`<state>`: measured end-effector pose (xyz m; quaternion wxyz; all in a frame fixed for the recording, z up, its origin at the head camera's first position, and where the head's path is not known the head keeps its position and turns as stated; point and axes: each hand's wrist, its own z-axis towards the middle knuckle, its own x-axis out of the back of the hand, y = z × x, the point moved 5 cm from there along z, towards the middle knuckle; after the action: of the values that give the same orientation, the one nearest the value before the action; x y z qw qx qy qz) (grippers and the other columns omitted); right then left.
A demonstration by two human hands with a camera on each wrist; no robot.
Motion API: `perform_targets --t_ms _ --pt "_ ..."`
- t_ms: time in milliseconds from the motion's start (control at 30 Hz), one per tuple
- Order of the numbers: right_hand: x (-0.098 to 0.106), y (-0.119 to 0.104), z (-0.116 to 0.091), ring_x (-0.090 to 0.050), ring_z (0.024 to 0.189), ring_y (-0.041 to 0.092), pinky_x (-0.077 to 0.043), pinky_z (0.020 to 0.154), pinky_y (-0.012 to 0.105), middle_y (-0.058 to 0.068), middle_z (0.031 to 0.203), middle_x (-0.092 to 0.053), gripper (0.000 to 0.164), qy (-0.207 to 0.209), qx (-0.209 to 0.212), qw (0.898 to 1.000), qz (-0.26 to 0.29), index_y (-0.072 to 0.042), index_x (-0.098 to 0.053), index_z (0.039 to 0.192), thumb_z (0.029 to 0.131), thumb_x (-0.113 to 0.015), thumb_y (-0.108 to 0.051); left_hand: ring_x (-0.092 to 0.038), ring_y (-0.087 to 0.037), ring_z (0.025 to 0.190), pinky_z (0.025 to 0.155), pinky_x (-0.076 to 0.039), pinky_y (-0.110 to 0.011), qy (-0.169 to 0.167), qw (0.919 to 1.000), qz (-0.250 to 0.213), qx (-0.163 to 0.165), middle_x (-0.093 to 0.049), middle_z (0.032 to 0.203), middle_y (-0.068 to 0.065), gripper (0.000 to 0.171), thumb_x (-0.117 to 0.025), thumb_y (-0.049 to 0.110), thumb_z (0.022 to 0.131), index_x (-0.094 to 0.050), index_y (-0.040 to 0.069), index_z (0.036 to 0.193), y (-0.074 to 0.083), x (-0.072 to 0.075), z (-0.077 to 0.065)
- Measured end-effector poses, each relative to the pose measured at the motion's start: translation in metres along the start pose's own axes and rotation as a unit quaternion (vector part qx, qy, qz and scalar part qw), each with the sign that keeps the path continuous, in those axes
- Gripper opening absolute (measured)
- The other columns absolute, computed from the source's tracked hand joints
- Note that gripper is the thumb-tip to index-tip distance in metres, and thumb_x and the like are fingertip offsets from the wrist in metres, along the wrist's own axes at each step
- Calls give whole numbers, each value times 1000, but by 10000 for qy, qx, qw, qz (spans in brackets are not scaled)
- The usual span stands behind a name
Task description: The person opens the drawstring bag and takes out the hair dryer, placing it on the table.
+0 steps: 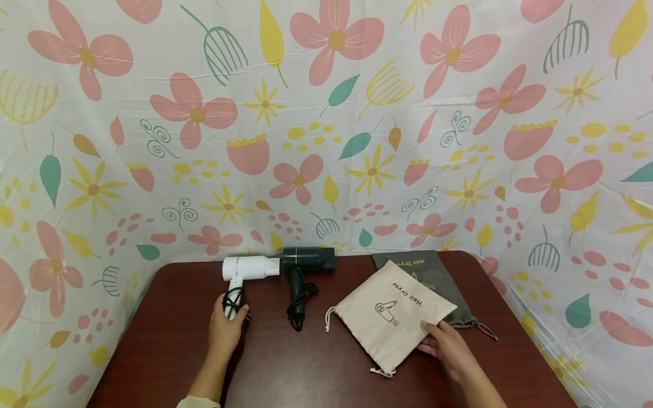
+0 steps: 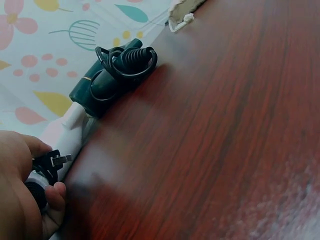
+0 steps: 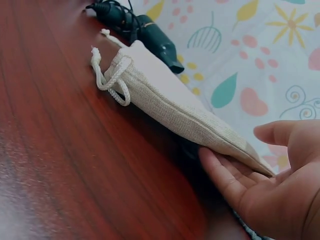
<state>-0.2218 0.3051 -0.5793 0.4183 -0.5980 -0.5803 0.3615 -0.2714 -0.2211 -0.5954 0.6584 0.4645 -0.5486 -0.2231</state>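
Note:
My left hand [image 1: 227, 334] grips the handle of a white hair dryer [image 1: 250, 267], whose black cord [image 1: 233, 303] is wrapped round it. In the left wrist view the plug [image 2: 59, 160] sticks out between thumb and fingers. A cream drawstring bag [image 1: 390, 311] printed "Hair Dryer" lies partly over a dark grey drawstring bag [image 1: 451, 294]. At the cream bag's right edge, my right hand [image 1: 449, 348] has its fingers [image 3: 225, 175] under the cloth; in the right wrist view the thumb stands apart above it. A black hair dryer [image 1: 308, 259] lies beside the white one.
Everything lies on a dark red-brown wooden table [image 1: 301, 368]. A white cloth [image 1: 326, 130] with printed flowers hangs along its back and sides. The black dryer's cord [image 1: 301, 300] is wound round its handle.

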Motion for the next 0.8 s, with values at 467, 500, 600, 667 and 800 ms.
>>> perform_targets --t_ms 467,500,600,667,800 --pt "-10 16 -9 -72 89 21 -61 83 40 11 103 -69 55 -230 -161 9996 -53 13 -36 139 105 -54 -26 -55 -46 117 89 -45 -58 151 9986 439 -260 -48 143 -30 86 -70 32 92 -23 4 158 5 -2 0" --pt "-11 16 -9 -72 89 21 -61 82 40 11 102 -69 56 -255 -159 9995 -71 13 -36 139 104 -55 -27 -54 -46 117 89 -45 -58 196 9985 447 -262 -49 143 -29 86 -71 32 92 -25 3 158 5 -2 0" --pt "-13 18 -10 -73 90 23 -61 81 41 13 104 -70 57 -314 -126 9992 -201 14 -38 138 103 -57 -26 -53 -45 113 84 -45 -55 309 9980 479 -277 -55 139 -27 84 -73 32 90 -30 3 155 6 -2 -1" --pt "-14 19 -9 -73 91 23 -61 81 41 14 105 -70 57 -322 -104 9990 -276 14 -38 138 102 -59 -25 -51 -45 112 83 -44 -54 362 9976 496 -307 -56 137 -27 82 -74 33 89 -33 3 154 7 -2 -2" --pt "-15 19 -10 -73 91 24 -61 80 41 16 106 -69 56 -353 -26 9985 -409 13 -37 138 102 -59 -23 -50 -44 112 84 -43 -54 390 9972 498 -396 -54 134 -29 81 -74 33 90 -34 4 154 7 -4 -2"
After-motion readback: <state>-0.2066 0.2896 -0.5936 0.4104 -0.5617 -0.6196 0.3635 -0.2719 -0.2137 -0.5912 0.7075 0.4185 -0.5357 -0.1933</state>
